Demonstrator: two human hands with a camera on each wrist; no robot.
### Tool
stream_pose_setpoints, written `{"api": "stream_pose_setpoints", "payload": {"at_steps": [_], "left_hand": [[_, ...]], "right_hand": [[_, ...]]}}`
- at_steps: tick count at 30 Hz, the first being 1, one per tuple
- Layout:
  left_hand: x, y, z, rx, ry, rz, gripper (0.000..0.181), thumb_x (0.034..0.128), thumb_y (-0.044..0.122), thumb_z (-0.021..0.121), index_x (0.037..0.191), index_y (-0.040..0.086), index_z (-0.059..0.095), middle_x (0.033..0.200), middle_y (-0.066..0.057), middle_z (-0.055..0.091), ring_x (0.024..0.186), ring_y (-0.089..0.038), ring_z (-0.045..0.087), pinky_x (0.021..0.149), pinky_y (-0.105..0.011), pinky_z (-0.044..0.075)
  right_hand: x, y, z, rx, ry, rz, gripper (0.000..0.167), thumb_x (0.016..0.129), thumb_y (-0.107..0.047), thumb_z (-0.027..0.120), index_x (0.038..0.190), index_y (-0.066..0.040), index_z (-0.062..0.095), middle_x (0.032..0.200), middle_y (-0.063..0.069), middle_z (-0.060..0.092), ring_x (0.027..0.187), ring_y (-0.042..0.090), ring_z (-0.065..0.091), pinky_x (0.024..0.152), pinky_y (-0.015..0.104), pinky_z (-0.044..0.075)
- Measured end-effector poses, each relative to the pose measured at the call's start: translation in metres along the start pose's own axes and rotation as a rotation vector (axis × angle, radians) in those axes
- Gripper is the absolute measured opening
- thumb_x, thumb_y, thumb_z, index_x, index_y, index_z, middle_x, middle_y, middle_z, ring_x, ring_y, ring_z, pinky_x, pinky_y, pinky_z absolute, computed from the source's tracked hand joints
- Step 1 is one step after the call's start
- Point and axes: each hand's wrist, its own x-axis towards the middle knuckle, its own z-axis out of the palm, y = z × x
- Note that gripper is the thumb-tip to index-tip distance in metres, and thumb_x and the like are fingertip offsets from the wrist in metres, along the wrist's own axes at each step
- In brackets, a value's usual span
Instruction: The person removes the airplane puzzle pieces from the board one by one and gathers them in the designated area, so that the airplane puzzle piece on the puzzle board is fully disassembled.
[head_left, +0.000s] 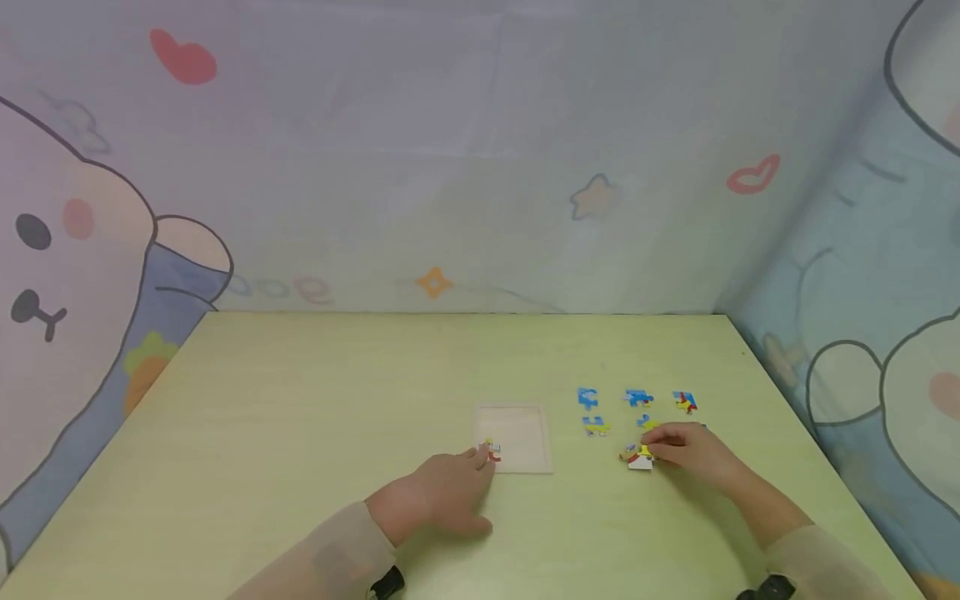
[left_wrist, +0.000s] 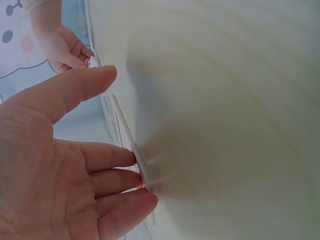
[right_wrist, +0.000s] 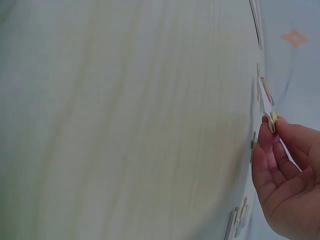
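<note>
My left hand [head_left: 450,492] lies over the near left corner of a square puzzle tray [head_left: 525,440], thumb spread apart. In the left wrist view, its straight fingertips [left_wrist: 125,207] touch the tray's edge [left_wrist: 132,142]. Just ahead of those fingers, a small colourful puzzle piece [head_left: 493,452] sits inside that corner, partly covered. To the right of the tray, my right hand [head_left: 693,454] pinches a yellow, white and red puzzle piece [head_left: 640,460] between thumb and fingers. The right wrist view shows this held piece [right_wrist: 267,97] tilted above the table.
Beyond the right hand lie loose puzzle pieces: a blue one [head_left: 587,398], another blue one [head_left: 638,397], a blue, red and yellow one [head_left: 685,402], and a blue and yellow one [head_left: 596,427]. More are partly hidden by the hand. A printed cloth wall [head_left: 480,167] borders the table [head_left: 300,392].
</note>
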Motion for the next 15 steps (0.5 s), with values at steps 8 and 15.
{"api": "stream_pose_setpoints", "payload": {"at_steps": [8,15], "left_hand": [[-0.002,0.000,-0.001,-0.001,0.001,0.000,0.078,0.0809,0.051,0.060,0.138,0.001,0.042,0.145,-0.014,0.036,0.131,-0.025,0.037,0.095,-0.029,0.040],[-0.003,-0.002,0.000,-0.038,-0.010,0.010,0.079,0.0818,0.050,0.060,0.140,0.001,0.040,0.147,-0.015,0.032,0.133,-0.025,0.034,0.098,-0.029,0.038]], "right_hand": [[-0.006,0.002,-0.007,-0.031,0.007,0.013,0.017,0.089,-0.009,0.061,0.100,0.002,0.067,0.101,0.011,0.064,0.085,0.018,0.057,0.067,0.026,0.050],[-0.009,0.005,-0.011,-0.100,0.000,-0.009,0.012,0.089,-0.005,0.060,0.096,0.002,0.067,0.096,0.010,0.065,0.083,0.018,0.057,0.067,0.024,0.049]]}}
